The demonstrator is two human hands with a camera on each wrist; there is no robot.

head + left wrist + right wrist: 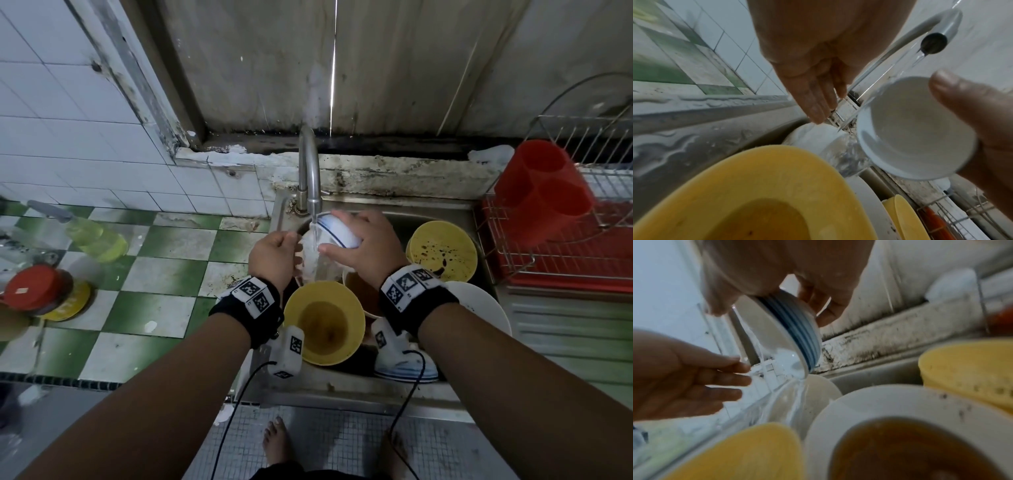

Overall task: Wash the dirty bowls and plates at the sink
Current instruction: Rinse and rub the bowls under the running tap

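White glazed bowl [337, 230], blue-banded rim, tilted under the steel tap [310, 171], water spilling off; right hand [364, 245] grips it. Left hand [272, 255] at its 9 o'clock, fingers straight, holding nothing. Yellow plastic bowl [323, 322], brown liquid, at 6 o'clock. No legible writing.

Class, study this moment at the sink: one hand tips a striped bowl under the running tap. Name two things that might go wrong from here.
1. The right hand alone holds the wet white bowl with blue stripes; it may slip onto the crowded dishes below.
2. Water pouring from it falls beside the yellow bowl of brown liquid and may splash dirty water about.
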